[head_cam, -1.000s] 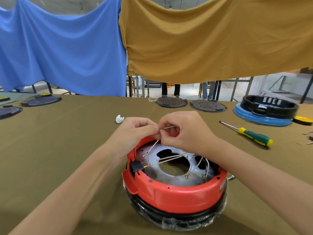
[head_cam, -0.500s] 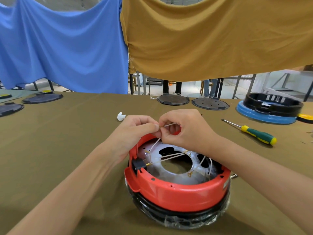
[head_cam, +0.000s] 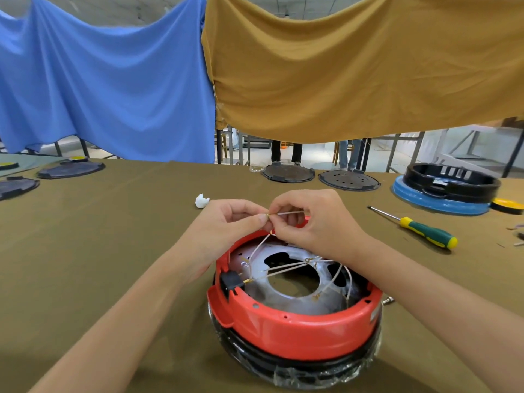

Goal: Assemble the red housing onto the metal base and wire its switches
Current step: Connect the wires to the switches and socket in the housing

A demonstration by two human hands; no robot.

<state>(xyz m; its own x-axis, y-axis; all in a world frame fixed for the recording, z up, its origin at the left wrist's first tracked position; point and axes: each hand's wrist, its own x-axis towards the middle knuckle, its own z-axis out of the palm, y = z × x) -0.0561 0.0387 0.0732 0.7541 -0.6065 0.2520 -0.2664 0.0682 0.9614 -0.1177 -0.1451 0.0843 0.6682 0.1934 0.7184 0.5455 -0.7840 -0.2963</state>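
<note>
- The red housing (head_cam: 297, 327) sits near the middle of the olive-covered counter (head_cam: 113, 265), on a black ring wrapped in clear plastic (head_cam: 312, 373).
- Inside it lies the metal base (head_cam: 295, 279), a silvery plate with a large round hole in the middle.
- A black switch (head_cam: 231, 280) is set in the housing's left wall, and pale wires (head_cam: 286, 269) with small gold terminals cross the base from it.
- The left hand (head_cam: 226, 222) and right hand (head_cam: 314, 222) meet just above the housing's far rim.
- Both hands' fingers are curled and pinch the same thin wire end (head_cam: 283, 213), thumb tips nearly touching; its gold tip shows between them.
- A second strand runs from the pinch down into the housing.
- A screwdriver (head_cam: 419, 226) with a green and yellow handle lies to the right on the counter.
- A small white piece (head_cam: 202, 200) lies just left of the left hand.
- Far right stands a black ring on a blue disc (head_cam: 442, 191); two dark round plates (head_cam: 317, 175) lie at the far edge.
- A blue cloth (head_cam: 107, 80) and an ochre cloth (head_cam: 354, 66) hang behind.
</note>
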